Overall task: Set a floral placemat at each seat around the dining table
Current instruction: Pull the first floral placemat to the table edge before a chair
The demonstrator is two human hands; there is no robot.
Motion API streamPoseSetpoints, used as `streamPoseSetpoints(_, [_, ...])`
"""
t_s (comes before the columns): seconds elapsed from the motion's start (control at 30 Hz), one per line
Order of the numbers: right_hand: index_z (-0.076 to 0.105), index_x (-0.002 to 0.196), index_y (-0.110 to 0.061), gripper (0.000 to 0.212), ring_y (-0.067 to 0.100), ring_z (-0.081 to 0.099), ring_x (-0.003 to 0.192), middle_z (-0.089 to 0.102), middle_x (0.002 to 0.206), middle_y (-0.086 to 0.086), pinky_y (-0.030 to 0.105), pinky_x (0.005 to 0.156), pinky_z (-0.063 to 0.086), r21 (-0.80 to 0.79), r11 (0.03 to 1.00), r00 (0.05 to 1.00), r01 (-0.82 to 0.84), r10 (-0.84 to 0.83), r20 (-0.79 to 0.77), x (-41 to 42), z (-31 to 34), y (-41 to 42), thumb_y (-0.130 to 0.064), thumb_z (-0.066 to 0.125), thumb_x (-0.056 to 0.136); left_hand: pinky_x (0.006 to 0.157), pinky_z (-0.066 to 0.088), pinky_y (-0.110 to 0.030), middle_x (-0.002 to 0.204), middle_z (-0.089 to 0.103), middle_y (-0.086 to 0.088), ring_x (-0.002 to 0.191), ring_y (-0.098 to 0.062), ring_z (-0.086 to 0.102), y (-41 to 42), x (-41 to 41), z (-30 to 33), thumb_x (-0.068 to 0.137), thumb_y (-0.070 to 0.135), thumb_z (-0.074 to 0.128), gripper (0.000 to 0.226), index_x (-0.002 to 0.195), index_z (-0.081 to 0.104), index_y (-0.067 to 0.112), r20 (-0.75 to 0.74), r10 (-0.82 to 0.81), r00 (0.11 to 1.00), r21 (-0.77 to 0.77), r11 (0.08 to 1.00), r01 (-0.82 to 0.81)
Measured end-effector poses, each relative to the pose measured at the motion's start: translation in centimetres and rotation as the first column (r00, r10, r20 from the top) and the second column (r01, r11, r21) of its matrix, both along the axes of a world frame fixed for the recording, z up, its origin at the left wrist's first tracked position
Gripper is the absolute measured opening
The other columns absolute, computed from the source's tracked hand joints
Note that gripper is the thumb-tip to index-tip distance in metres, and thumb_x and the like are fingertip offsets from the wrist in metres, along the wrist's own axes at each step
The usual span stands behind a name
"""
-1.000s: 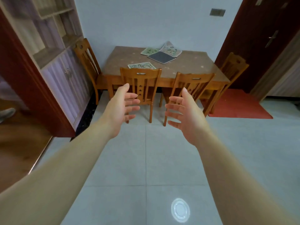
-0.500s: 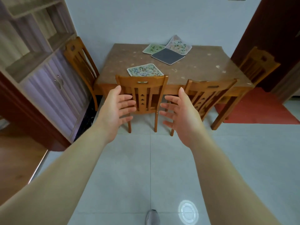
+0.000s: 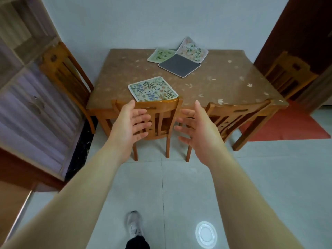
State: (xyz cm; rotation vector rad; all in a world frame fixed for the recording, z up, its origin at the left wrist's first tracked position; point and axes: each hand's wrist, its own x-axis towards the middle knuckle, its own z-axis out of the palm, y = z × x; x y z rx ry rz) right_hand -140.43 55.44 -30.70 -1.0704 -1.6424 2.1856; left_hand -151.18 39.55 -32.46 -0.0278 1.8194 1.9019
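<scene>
A small dining room with pale floor tiles holds a brown surface (image 3: 215, 83) ringed by four wooden chairs. It looms larger than a second ago: the person has walked closer, one shoe now showing below. One floral placemat (image 3: 152, 88) lies at the near left seat; three more mats (image 3: 178, 57) sit heaped at the far edge, one turned grey side up. The left hand (image 3: 128, 125) and right hand (image 3: 199, 129) hover empty, fingers spread apart, over the near chair's back. The pile probably comes within reach next.
</scene>
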Motion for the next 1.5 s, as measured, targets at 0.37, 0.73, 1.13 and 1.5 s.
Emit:
streamPoseSetpoints(0.37, [0.075,0.111,-0.026,0.049,0.026,0.072,0.107,0.076,0.110,0.001,0.046,0.092,0.054,0.036,0.999,0.999,0.021,-0.022,0.026,-18.9,-1.6,0.6,-0.063,0.044,0.101,0.081,0.055,-0.039,0.100,0.080,0.005,0.093,-0.015,0.076,1.7,-19.3,-2.7,0.093,0.066,0.042,0.055,0.110,0.074,0.024,0.042,-0.026,0.999,0.014,1.000,0.026])
streamPoseSetpoints(0.73, [0.075,0.113,-0.024,0.052,0.026,0.074,0.104,0.077,0.111,0.004,0.042,0.086,0.057,0.004,0.998,0.997,0.069,-0.069,0.039,-31.0,-4.0,8.3,-0.064,0.045,0.100,0.084,0.055,-0.040,0.099,0.080,0.006,0.093,-0.014,0.076,8.5,-31.9,-5.2,0.093,0.067,0.041,0.055,0.111,0.072,0.024,0.073,-0.079,0.994,-0.014,0.997,0.080])
streamPoseSetpoints(1.13, [0.074,0.114,-0.028,0.052,0.021,0.074,0.104,0.079,0.110,-0.003,0.043,0.091,0.057,-0.080,0.992,0.993,-0.093,0.098,0.066,-47.0,-8.3,21.0,-0.067,0.044,0.099,0.086,0.054,-0.041,0.099,0.080,0.002,0.098,-0.019,0.075,19.7,-46.0,-7.3,0.094,0.064,0.042,0.056,0.109,0.073,0.020,0.104,0.051,0.993,-0.120,0.992,-0.038])
streamPoseSetpoints(1.5, [0.072,0.117,-0.024,0.049,0.022,0.074,0.104,0.077,0.115,0.000,0.041,0.089,0.058,-0.123,0.987,0.988,-0.107,0.120,0.097,-57.3,-11.2,24.0,-0.062,0.043,0.102,0.091,0.055,-0.045,0.103,0.080,0.001,0.099,-0.020,0.075,21.7,-55.5,-9.5,0.099,0.059,0.041,0.052,0.110,0.074,0.020,0.137,0.102,0.985,-0.191,0.979,-0.074])
